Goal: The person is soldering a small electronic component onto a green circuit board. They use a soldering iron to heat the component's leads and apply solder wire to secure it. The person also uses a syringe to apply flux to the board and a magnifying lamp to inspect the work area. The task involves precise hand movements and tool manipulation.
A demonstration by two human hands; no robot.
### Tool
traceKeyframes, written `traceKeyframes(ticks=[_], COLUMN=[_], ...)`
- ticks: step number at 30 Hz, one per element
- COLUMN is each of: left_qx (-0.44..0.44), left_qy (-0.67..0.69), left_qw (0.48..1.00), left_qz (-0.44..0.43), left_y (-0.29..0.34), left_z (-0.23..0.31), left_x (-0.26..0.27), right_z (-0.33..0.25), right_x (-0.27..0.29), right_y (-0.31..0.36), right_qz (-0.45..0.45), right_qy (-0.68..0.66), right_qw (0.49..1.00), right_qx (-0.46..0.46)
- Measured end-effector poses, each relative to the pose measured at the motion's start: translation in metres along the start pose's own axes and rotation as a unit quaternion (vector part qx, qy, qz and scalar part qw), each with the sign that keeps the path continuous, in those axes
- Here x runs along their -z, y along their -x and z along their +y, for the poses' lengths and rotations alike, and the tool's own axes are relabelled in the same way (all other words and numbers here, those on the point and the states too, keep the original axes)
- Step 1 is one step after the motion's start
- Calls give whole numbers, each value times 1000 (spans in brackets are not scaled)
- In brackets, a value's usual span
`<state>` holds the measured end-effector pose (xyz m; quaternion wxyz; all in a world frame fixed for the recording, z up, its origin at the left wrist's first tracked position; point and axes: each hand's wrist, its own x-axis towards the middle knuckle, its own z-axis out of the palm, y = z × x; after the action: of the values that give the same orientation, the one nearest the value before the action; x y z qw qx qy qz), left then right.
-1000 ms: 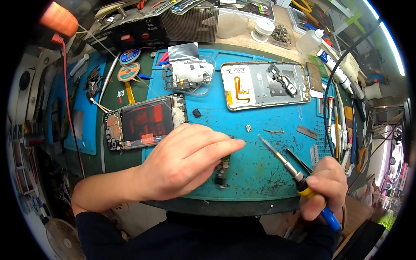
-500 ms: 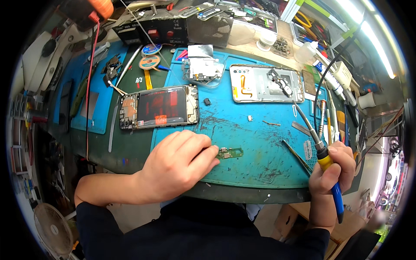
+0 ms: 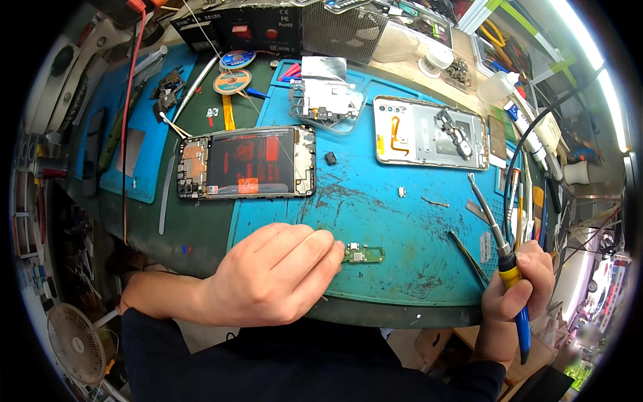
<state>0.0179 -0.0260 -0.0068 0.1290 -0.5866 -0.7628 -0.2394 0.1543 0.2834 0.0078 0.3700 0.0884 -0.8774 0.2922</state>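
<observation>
Where the left hand rests at lower centre of the frame, its fingertips are pinched onto the left end of a small green circuit board lying flat on the blue work mat. Judged light, thin, stiff and fragile, the board is best held by its bare edges, clear of components. At lower right, the right hand is closed around a soldering iron, tip raised. Further out, upper centre, lie a dismantled phone frame and a white back cover.

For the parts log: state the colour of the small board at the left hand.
Green board, head view.
</observation>
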Motion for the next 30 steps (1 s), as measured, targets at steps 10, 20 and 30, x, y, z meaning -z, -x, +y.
traceKeyframes(ticks=[10,20,30], left_qx=[10,11,11], left_qy=[16,26,23], left_qw=[999,999,999], left_qz=[25,23,33], left_y=[-1,-2,-4], left_z=[-4,-5,-5], left_x=[-3,-4,-5], right_z=[0,-2,-5], right_x=[-4,-4,-5], right_y=[-3,-5,-3], right_qz=[-16,-25,-25], right_qy=[2,-1,-7], right_qw=[1000,1000,999], right_qx=[-14,-11,-22])
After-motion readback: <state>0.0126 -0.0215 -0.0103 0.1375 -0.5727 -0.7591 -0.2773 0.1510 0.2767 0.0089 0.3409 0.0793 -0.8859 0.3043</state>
